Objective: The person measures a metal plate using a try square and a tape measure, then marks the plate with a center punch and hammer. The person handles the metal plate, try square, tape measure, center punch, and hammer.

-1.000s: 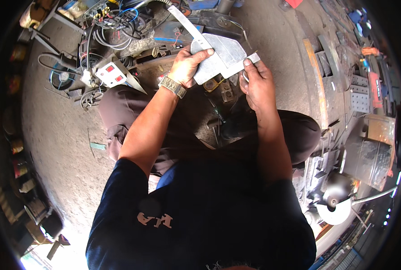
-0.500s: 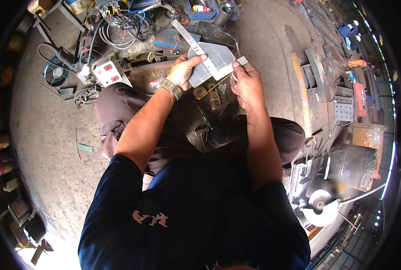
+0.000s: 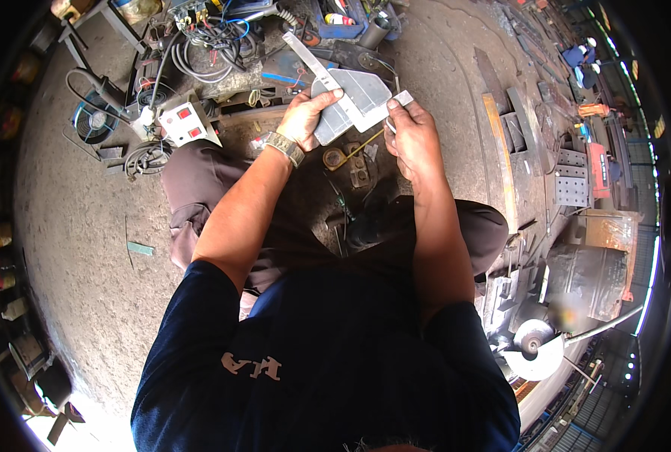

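Around the grey metal plate, held out ahead of the body, both hands are closed. Across the plate's face lies an L-shaped metal square. At the plate's left edge, the left hand grips plate and square together, thumb over the square's long arm, apparently to keep the two from slipping apart. To the plate's right, the right hand pinches the end of the square's short arm, probably to steady it; whether that hand holds anything else I cannot tell. Both forearms reach forward and converge on the plate, the right one the steeper, its thumb uppermost. Nearer the body than the plate lies a yellow ring-shaped thing; well left of the plate sits a white box with red switches.
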{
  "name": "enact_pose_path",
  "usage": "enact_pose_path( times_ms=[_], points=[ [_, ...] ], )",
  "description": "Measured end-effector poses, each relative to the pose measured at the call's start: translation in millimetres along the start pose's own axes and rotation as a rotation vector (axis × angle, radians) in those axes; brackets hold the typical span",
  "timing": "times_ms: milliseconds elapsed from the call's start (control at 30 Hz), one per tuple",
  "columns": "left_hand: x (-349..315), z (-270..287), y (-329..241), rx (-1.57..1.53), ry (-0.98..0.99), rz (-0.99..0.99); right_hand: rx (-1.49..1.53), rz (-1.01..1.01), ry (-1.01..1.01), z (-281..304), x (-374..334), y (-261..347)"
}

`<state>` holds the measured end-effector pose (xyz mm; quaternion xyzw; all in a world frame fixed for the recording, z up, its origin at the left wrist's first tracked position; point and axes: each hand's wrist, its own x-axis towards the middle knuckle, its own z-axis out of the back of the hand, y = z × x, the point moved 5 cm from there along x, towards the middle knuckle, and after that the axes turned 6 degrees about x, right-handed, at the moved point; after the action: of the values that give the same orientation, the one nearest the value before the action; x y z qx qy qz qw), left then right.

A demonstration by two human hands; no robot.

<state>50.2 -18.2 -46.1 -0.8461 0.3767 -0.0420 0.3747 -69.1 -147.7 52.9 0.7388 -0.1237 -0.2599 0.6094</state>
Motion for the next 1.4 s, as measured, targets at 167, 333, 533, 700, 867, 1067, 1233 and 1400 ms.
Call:
enact_pose_path(
  times_ms=[167, 333, 533, 700, 867, 1067, 1233, 1400],
  points=[
    [-1.6, -2.9, -2.5, -0.023, 0.006, -0.016, 0.010, -0.007, -0.007, -3.3, -0.6, 2.2],
    [1.7, -0.3, -3.1, -0.002, 0.031, -0.023, 0.004, -0.002, -0.020, -4.4, -0.3, 2.9],
    [-0.4, 0.0, -4.1, 0.025, -0.012, -0.011, 0.026, -0.003, -0.006, -3.5, 1.0, 3.2],
    [-0.4, 1.1, -4.6, 0.013, 0.010, -0.011, 0.033, -0.017, -0.021, -6.6, -1.2, 4.3],
    [-1.4, -2.2, -5.5, 0.024, 0.006, -0.008, 0.055, -0.019, -0.004, -1.4, 1.2, 1.6],
    [1.5, 1.6, -6.2, 0.038, -0.027, -0.068, 0.039, -0.037, -0.022, -2.0, 1.2, 0.4],
    [-1.7, -5.6, -9.8, 0.044, 0.005, -0.082, 0.067, -0.044, -0.028, 1.4, 2.6, -3.8],
    [-4.5, -5.3, -10.3, 0.080, -0.014, -0.048, 0.064, -0.042, -0.033, 0.8, 1.9, -5.4]
  ],
)
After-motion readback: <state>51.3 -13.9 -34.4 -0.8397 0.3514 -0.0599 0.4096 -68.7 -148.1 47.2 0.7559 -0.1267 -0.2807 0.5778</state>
